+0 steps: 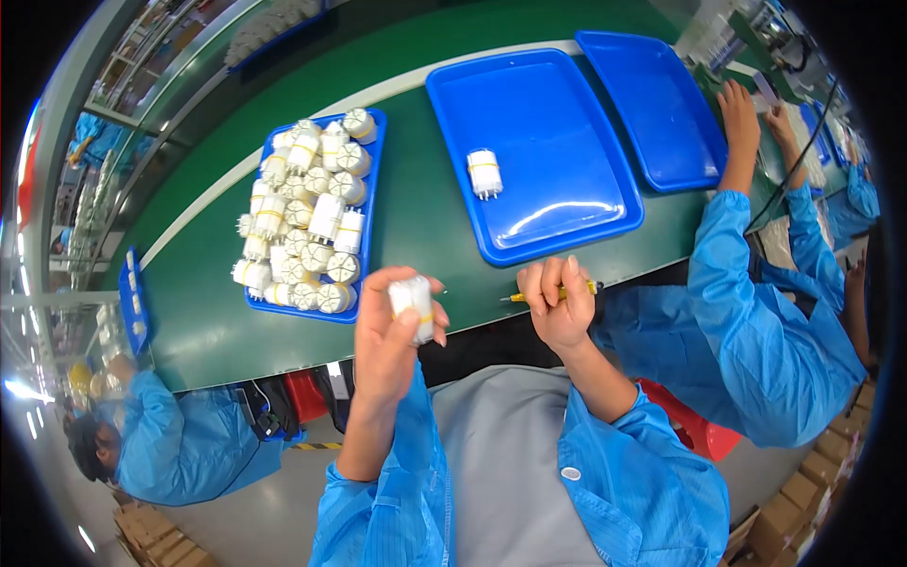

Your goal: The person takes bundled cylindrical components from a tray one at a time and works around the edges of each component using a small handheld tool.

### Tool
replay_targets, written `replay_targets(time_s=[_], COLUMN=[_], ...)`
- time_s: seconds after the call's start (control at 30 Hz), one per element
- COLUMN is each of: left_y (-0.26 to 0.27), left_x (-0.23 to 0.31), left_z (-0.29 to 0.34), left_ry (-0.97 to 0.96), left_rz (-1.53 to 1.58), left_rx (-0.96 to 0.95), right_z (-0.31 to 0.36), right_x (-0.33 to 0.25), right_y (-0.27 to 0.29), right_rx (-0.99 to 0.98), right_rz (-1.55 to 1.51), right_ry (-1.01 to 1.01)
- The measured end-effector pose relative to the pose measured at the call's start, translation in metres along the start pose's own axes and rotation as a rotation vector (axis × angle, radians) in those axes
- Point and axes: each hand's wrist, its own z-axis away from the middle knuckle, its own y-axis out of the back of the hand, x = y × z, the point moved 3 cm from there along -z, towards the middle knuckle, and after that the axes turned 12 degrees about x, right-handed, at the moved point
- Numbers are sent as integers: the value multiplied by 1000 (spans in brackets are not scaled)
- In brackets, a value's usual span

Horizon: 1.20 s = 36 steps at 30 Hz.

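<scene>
My left hand [380,331] is closed round a bundle of white cylindrical parts [410,300] with a yellow band across it, held up near the table's front edge. In my right hand [559,307], a slim yellow pen-like tool [518,298] is gripped in the curled fingers. Its thin tip points left toward the bundle, without touching it; its exact kind is unclear. One similar banded white bundle [484,174], with short pins at its lower end, lies in the large blue tray [557,104]. To the left, another blue tray [370,222] is heaped with several such white bundles [326,217].
A second large blue tray [652,113] overlaps the green table's [416,189] far right. At my right, a co-worker in a blue sleeve [746,312] has both hands over the table. Another person in blue [189,439] sits at the left, by a small blue tray [134,300].
</scene>
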Motion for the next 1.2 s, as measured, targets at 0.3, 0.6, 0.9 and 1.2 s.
replay_targets(time_s=[0.3,0.6,0.9,1.2], left_y=[64,58,-7,-69], left_x=[83,83,60,-36], left_z=[-94,-166,-136,-158], left_ry=[-638,-821,-1136,-830], left_rz=[-815,-1642,-1502,-1593], left_rx=[339,354,147,-114], right_z=[2,4,3,7], right_x=[29,30,30,37], right_y=[10,10,9,7], right_rx=[-18,-41,-4,0], right_rz=[139,141,199,261], right_ry=[19,62,89,9])
